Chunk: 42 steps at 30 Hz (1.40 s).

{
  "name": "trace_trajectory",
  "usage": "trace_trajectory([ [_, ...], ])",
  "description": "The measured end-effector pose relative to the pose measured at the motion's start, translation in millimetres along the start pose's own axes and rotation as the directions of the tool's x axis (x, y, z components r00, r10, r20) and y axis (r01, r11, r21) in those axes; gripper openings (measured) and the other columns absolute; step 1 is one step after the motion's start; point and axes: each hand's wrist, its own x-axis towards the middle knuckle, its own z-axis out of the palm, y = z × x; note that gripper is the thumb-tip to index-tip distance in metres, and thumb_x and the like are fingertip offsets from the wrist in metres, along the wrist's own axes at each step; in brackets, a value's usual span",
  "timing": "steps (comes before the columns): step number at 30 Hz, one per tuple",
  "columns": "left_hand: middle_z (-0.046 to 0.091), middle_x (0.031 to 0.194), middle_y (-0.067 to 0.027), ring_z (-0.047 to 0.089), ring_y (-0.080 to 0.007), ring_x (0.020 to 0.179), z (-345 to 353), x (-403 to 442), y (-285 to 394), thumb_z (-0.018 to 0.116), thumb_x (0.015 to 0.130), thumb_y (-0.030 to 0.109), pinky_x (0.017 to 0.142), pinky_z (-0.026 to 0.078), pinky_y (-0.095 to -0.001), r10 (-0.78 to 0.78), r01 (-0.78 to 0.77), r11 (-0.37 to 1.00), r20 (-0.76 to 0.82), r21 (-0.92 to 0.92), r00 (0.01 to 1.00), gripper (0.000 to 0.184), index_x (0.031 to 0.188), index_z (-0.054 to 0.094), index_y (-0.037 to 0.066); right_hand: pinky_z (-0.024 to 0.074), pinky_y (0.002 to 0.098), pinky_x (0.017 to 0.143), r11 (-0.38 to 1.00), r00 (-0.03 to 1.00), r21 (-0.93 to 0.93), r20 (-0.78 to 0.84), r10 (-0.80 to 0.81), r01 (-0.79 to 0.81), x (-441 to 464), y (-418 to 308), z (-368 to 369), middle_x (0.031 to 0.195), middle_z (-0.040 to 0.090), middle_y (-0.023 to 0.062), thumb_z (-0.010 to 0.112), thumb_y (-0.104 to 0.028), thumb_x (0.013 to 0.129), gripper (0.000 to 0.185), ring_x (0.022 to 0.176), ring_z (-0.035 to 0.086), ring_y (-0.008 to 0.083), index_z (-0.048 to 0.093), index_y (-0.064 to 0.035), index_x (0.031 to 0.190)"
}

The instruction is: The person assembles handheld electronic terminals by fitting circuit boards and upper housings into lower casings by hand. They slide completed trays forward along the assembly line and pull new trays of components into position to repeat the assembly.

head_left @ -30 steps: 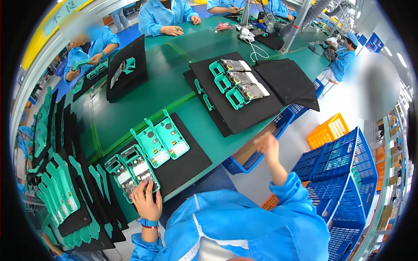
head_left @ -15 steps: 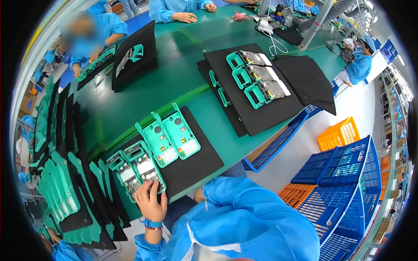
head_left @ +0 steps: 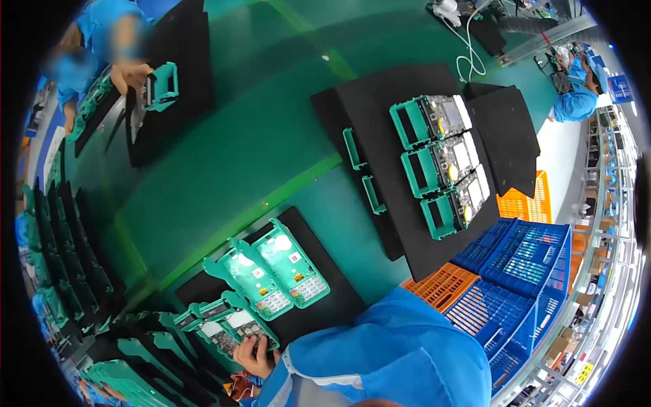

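My left hand is at the lower end of a green device housing with a circuit board, fingers curled over the end and thumb at its side. A similar housing lies directly left of it. To the right, two green casing shells with pale keypads, one nearer and one farther, lie side by side on a black foam board. My right hand is hidden; just the blue sleeve shows at the table's front edge.
Stacked black boards at right carry several green housings with circuit boards. Racked green casings stand at left. Across the green table, a co-worker's hand touches a green part. Blue crates and an orange crate stand right.
The view has turned and come closer to the table, shifting everything in frame. My left hand stays at the same housing, its fingers more curled. The right wrist has gone out of sight.
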Motion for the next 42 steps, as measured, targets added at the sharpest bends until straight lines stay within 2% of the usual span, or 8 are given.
trace_trajectory([
  [18, 0.061, 0.134, -0.0115, 0.056, -0.0352, 0.128, -9.7, 24.2, 29.2, 0.075, 0.083, 0.013, 0.108, 0.038, -0.0499, 0.025, -0.042, 0.994, -0.169, -0.098, 0.985, 0.048, 0.130, 0.067, 0.011, 0.0542, 0.0422, 0.093, 0.982, 0.791, 0.120, -0.582, 0.186, -0.143, -195.4, -95.7, 54.9, 0.122, 0.071, 0.0185, 0.061, -0.015, 0.096, 0.039, 0.108, 0.069, 0.0305, 0.063, -0.0031, 0.133],
  [20, 0.061, 0.134, -0.0114, 0.056, -0.0351, 0.129, -8.1, 23.3, 28.9, 0.076, 0.084, 0.014, 0.109, 0.037, -0.0499, 0.022, -0.042, 0.994, -0.185, -0.104, 0.982, 0.048, 0.131, 0.067, 0.011, 0.0549, 0.0403, 0.095, 0.974, 0.775, 0.154, -0.631, -0.034, 0.168, -251.9, -100.8, 73.6, 0.120, 0.072, 0.0184, 0.060, -0.022, 0.103, 0.033, 0.111, 0.070, 0.0281, 0.064, 0.0021, 0.126],
  [22, 0.062, 0.132, -0.0113, 0.056, -0.0351, 0.128, -9.9, 24.4, 34.0, 0.074, 0.087, 0.013, 0.110, 0.036, -0.0507, 0.017, -0.040, 0.994, -0.216, -0.104, 0.976, 0.041, 0.128, 0.068, 0.010, 0.0528, 0.0388, 0.088, 0.794, 0.668, 0.338, -0.736, -0.112, 0.505, -336.2, -141.8, 62.1, 0.111, 0.071, 0.0180, 0.059, -0.026, 0.105, 0.032, 0.103, 0.067, 0.0276, 0.064, 0.0023, 0.120],
  [26, 0.065, 0.127, -0.0126, 0.059, -0.0334, 0.122, -19.7, 27.0, 62.2, 0.069, 0.091, 0.004, 0.108, 0.041, -0.0462, -0.013, -0.045, 0.983, -0.309, -0.180, 0.951, 0.029, 0.119, 0.071, 0.006, 0.0427, 0.0256, 0.063, 0.223, 0.081, 0.192, -0.899, 0.430, 0.956, -421.2, -103.3, 55.5, 0.096, 0.062, 0.0100, 0.058, -0.030, 0.107, 0.035, 0.077, 0.053, 0.0138, 0.057, 0.0035, 0.116],
  [30, 0.070, 0.118, -0.0146, 0.067, -0.0308, 0.105, -36.6, 37.1, 109.1, 0.070, 0.089, -0.002, 0.092, 0.053, -0.0388, 0.003, -0.140, 0.837, -0.251, -0.530, 0.968, 0.022, 0.111, 0.074, 0.002, 0.0361, 0.0157, 0.044, -0.173, 0.080, -0.019, -0.832, 0.549, 0.985, -442.9, -52.5, 17.1, 0.085, 0.054, 0.0035, 0.055, -0.029, 0.110, 0.031, 0.056, 0.041, 0.0037, 0.051, 0.0006, 0.106],
  [32, 0.070, 0.116, -0.0163, 0.069, -0.0295, 0.102, -36.1, 43.0, 125.9, 0.067, 0.093, -0.001, 0.089, 0.054, -0.0374, 0.037, -0.122, 0.697, -0.134, -0.706, 0.990, 0.020, 0.112, 0.073, 0.000, 0.0338, 0.0170, 0.045, -0.171, 0.021, -0.080, -0.854, 0.520, 0.982, -439.5, -26.0, 7.0, 0.080, 0.052, 0.0018, 0.052, -0.023, 0.111, 0.025, 0.055, 0.040, 0.0040, 0.053, -0.0017, 0.098],
  [38, 0.061, 0.136, -0.0200, 0.062, -0.0298, 0.123, -25.9, 56.2, 156.7, 0.041, 0.107, 0.037, 0.106, 0.049, -0.0428, 0.172, 0.383, -0.039, 0.371, -0.923, 0.912, 0.053, 0.146, 0.044, 0.002, 0.0349, 0.0270, 0.061, 0.851, -0.551, -0.177, -0.821, 0.149, 0.495, -351.5, -161.1, 36.6, 0.078, 0.051, 0.0004, 0.059, -0.014, 0.099, 0.006, 0.066, 0.043, 0.0114, 0.059, -0.0083, 0.096],
  [42, 0.059, 0.144, -0.0135, 0.061, -0.0248, 0.129, -33.2, 72.6, 180.0, 0.022, 0.110, 0.060, 0.110, 0.048, -0.0426, 0.061, 0.455, -0.520, 0.500, -0.723, 0.864, 0.072, 0.156, 0.040, 0.007, 0.0442, 0.0340, 0.078, 0.851, -0.224, -0.507, -0.821, -0.526, -0.140, -282.6, -189.9, 44.3, 0.094, 0.058, 0.0036, 0.069, -0.007, 0.082, 0.028, 0.086, 0.055, 0.0198, 0.068, -0.0076, 0.111],
])
